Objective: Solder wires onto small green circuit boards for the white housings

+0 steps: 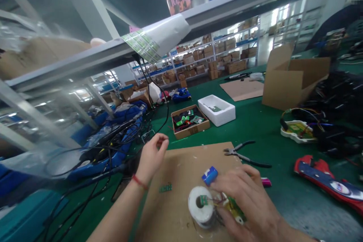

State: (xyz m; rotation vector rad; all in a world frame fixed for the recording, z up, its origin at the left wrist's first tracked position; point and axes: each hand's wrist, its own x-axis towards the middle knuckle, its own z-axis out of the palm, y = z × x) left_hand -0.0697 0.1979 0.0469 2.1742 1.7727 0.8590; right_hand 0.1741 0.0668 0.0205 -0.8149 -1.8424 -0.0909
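My left hand [153, 157] is raised over the far left edge of a cardboard sheet [172, 211], fingers curled in; anything between them is hidden. At the sheet's right side my right hand [246, 198] closes around a green circuit board [234, 210], partly covered by the fingers. Thin wires [217, 200] run from there to a small green board [203, 200] resting on top of a white spool [200, 215]. Just beyond the right fingertips lies a blue battery-like cylinder [210, 175]. A short strip of small green boards [165, 188] lies on the cardboard between the hands.
Pliers [235, 152] lie across the cardboard's far right corner. Behind stand a shallow box of boards [188, 132] and a white foam box [224, 116]. A red-and-blue tool [326, 181] lies right. Cables [96, 181] crowd the left; a shelf [198, 15] hangs overhead.
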